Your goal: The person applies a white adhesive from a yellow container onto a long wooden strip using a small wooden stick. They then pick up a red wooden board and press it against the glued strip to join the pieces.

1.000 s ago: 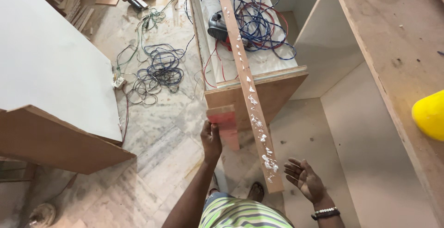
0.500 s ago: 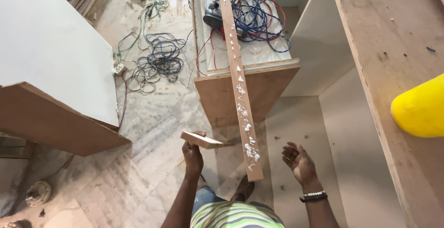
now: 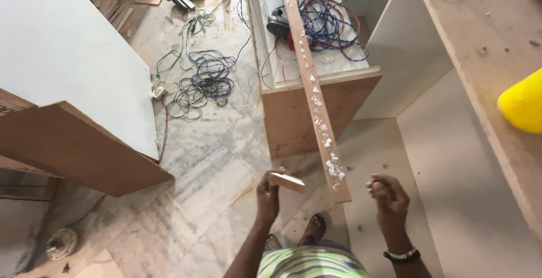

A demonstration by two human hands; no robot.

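Below you lay one marble floor (image 3: 214, 142), and on it stood one big white-faced panel (image 3: 62, 58) at your left with its brown edge toward you. At your right rose one cabinet carcass (image 3: 451, 142) of bare board, its side wall pale, with one yellow object (image 3: 522, 108) resting on its top edge; what that object was could not be told. Ahead of you stood one low wooden box (image 3: 316, 108) used as a bench, its top carrying one loose heap of blue and red wires (image 3: 333, 24) and one dark tool (image 3: 278, 23). A second tangle of cables (image 3: 197, 80) lay on the floor left of the box, near one small white plug block (image 3: 157, 92).

One long wooden strip (image 3: 313, 97) ran from the bench top down toward you, its near end hanging between your two hands, dotted along its face with many white blobs of glue (image 3: 333, 165). It touched neither hand.

Your left hand (image 3: 268, 196) held one small flat offcut of wood (image 3: 287, 182), fingers closed round its near end, the piece just left of the strip's end. Your right hand (image 3: 389, 196) held nothing, fingers curled loosely inward, just right of the strip. One beaded bracelet (image 3: 402, 254) sat on that wrist. One sandalled foot (image 3: 314, 228) showed below.
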